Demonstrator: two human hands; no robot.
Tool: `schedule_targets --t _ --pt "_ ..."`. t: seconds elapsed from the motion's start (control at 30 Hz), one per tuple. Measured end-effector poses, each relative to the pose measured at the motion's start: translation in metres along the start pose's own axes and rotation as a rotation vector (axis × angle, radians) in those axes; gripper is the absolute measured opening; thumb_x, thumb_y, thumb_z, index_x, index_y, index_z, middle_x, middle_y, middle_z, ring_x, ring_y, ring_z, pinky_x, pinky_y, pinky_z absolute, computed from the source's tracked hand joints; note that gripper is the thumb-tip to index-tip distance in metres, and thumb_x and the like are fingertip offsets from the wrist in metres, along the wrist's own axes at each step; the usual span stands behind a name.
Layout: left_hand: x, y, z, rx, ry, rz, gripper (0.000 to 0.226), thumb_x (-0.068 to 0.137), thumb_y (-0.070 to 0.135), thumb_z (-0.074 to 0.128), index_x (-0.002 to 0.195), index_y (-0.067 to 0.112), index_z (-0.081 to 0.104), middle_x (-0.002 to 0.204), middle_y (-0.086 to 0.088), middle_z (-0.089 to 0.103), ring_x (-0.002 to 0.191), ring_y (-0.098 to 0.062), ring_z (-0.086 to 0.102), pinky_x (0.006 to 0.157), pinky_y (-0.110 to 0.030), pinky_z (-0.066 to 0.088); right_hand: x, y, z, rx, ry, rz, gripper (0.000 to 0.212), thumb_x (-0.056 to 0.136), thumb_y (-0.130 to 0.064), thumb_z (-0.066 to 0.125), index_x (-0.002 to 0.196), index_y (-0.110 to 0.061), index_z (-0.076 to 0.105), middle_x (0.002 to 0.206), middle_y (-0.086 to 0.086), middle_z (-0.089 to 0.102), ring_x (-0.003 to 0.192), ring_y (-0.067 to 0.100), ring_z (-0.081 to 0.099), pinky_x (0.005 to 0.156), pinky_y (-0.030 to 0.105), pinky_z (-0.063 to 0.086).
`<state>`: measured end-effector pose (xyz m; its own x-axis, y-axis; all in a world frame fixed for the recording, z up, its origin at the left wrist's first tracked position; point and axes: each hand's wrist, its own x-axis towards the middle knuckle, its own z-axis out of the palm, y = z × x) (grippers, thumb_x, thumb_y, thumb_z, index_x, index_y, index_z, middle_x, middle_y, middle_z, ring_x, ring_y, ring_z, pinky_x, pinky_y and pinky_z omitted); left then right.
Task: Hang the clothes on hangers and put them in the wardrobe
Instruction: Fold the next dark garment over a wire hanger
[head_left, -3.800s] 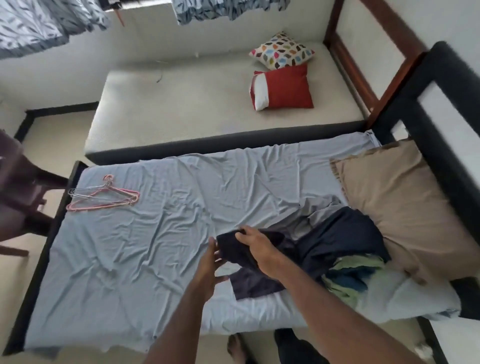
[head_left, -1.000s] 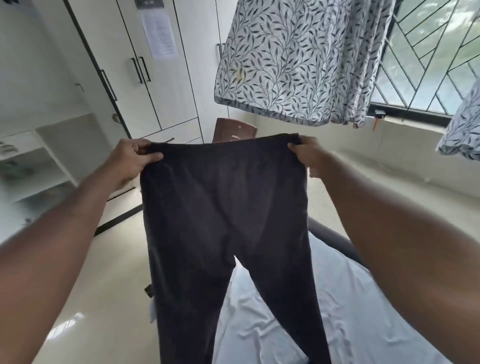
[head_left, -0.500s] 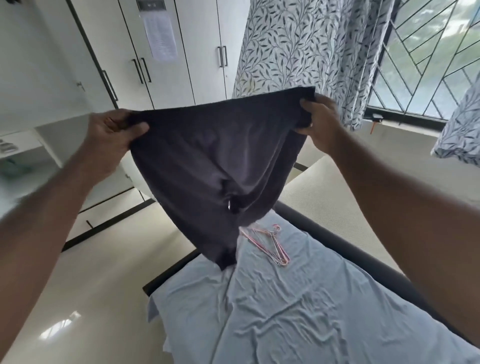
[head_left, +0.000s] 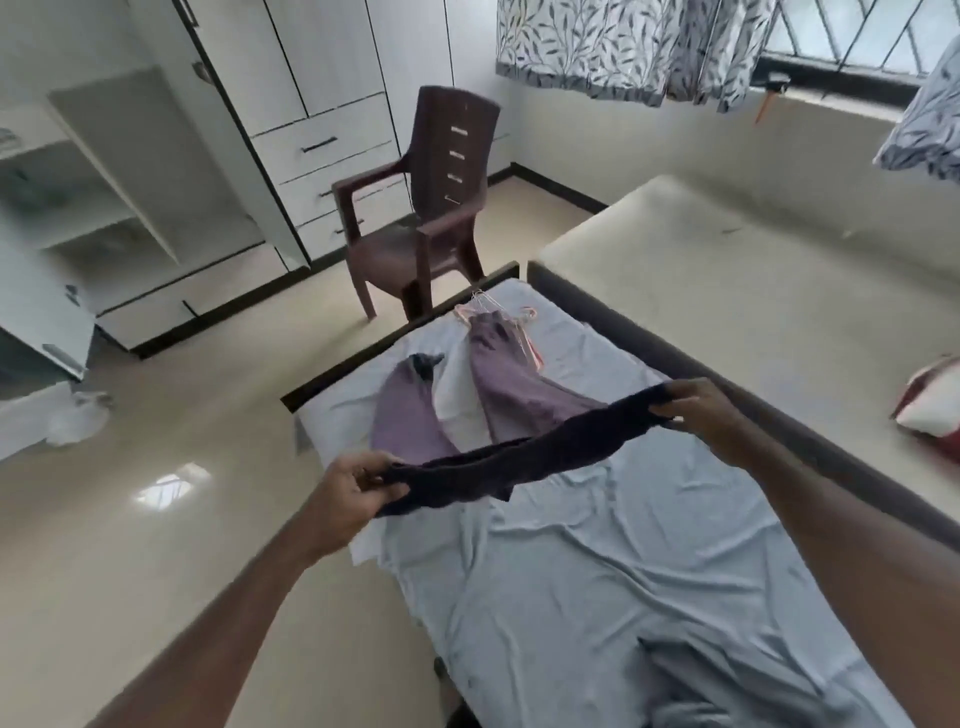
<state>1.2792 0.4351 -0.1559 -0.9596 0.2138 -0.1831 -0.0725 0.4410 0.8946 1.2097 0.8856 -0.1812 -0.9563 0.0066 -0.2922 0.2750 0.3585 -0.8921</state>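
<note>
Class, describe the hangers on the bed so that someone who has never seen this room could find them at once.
Find the bed with the pale blue sheet, then look to its far end, nearest the brown chair. The hangers lie there in a small bunch, partly under one leg of the dark trousers. They are thin and pink, the only wiry things on the sheet.

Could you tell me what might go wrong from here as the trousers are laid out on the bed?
1. The right leg of the dark trousers lies over the pink hangers, so pulling one out may drag or tangle the fabric.
2. The left hand holds the waistband near the edge of the bed; released there, that side could slip toward the floor.
3. The waistband sags between the left hand and the right hand, so it may land creased.
</note>
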Motion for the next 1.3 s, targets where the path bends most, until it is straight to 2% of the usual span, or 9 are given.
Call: schedule_targets --t 0.17,0.27,0.37,0.5,0.57,0.7,0.9,1.1,1.3 --pt "-0.052 -0.105 0.135 0.206 -0.229 -0.147 0.028 0.081 -0.001 0.075 0.077 0.027 0.072 0.070 0.015 0.066 0.068 0.000 0.059 0.069 -0.018 0.046 -0.058 0.180 -0.007 -0.496 -0.093 0.151 0.013 0.086 -0.014 0.079 0.090 -0.026 0.076 0.095 0.000 0.070 0.098 0.023 0.065 0.087 0.032 0.045" --pt "-0.076 -0.162 0.211 0.338 -0.360 -0.167 0.028 0.080 0.014 0.075 0.077 0.040 0.065 0.080 0.021 0.058 0.084 -0.001 0.058 0.078 -0.021 0.041 -0.084 0.261 -0.002 -0.619 -0.088 0.234 0.014 0.090 -0.013 0.075 0.099 -0.022 0.080 0.099 0.005 0.065 0.102 0.030 0.063 0.091 0.037 0.046" --pt "-0.100 -0.213 0.269 0.491 -0.488 -0.210 0.010 0.085 0.024 0.059 0.086 0.033 0.064 0.087 0.025 0.043 0.101 -0.013 0.053 0.083 -0.026 0.031 -0.103 0.315 0.013 -0.702 -0.159 0.344 0.028 0.094 -0.008 0.065 0.113 -0.024 0.076 0.105 0.006 0.068 0.103 0.028 0.064 0.085 0.028 0.045" --pt "-0.126 -0.266 0.322 0.460 -0.574 -0.307 0.023 0.081 0.023 0.061 0.071 0.041 0.051 0.089 0.016 0.051 0.091 -0.015 0.057 0.085 -0.031 0.045 -0.116 0.384 0.026 -0.790 -0.194 0.429 0.052 0.084 -0.013 0.061 0.081 -0.065 0.067 0.107 -0.002 0.075 0.102 0.027 0.069 0.092 0.034 0.054" --pt "-0.134 -0.276 0.342 0.460 -0.616 -0.299 0.011 0.077 0.023 0.059 0.076 0.034 0.058 0.091 0.011 0.055 0.089 -0.014 0.058 0.085 -0.033 0.049 -0.119 0.411 0.026 -0.810 -0.170 0.480 0.057 0.078 -0.014 0.055 0.067 -0.070 0.059 0.107 -0.006 0.075 0.101 0.025 0.069 0.092 0.040 0.055" --pt "-0.148 -0.292 0.383 0.494 -0.725 -0.277 0.010 0.082 0.013 0.064 0.091 0.016 0.067 0.096 0.007 0.061 0.096 -0.015 0.061 0.087 -0.028 0.048 -0.130 0.414 0.028 -0.903 -0.174 0.531 0.052 0.082 -0.009 0.054 0.087 -0.057 0.070 0.117 -0.006 0.069 0.111 0.025 0.062 0.098 0.045 0.050" --pt "-0.145 -0.309 0.400 0.585 -0.797 -0.278 0.031 0.092 0.019 0.063 0.122 0.025 0.066 0.124 0.005 0.065 0.116 -0.016 0.058 0.101 -0.030 0.045 -0.142 0.419 0.049 -1.070 -0.231 0.569 0.045 0.092 -0.009 0.055 0.115 -0.043 0.071 0.128 -0.007 0.063 0.124 0.022 0.057 0.104 0.050 0.043" --pt "-0.100 -0.302 0.367 0.445 -0.572 -0.392 0.025 0.088 0.019 0.073 0.112 0.012 0.069 0.107 -0.001 0.071 0.100 -0.016 0.065 0.095 -0.032 0.051 -0.136 0.400 0.094 -0.955 -0.142 0.417 0.049 0.086 0.005 0.050 0.112 -0.032 0.070 0.119 -0.001 0.055 0.120 0.025 0.053 0.105 0.055 0.030" --pt "-0.046 -0.307 0.312 0.403 -0.408 -0.339 0.017 0.088 0.021 0.074 0.103 0.013 0.070 0.093 0.003 0.070 0.087 -0.013 0.064 0.082 -0.026 0.050 -0.108 0.358 0.145 -0.892 -0.154 0.403 0.044 0.088 0.003 0.053 0.113 -0.029 0.069 0.107 -0.007 0.051 0.118 0.023 0.052 0.110 0.058 0.028"
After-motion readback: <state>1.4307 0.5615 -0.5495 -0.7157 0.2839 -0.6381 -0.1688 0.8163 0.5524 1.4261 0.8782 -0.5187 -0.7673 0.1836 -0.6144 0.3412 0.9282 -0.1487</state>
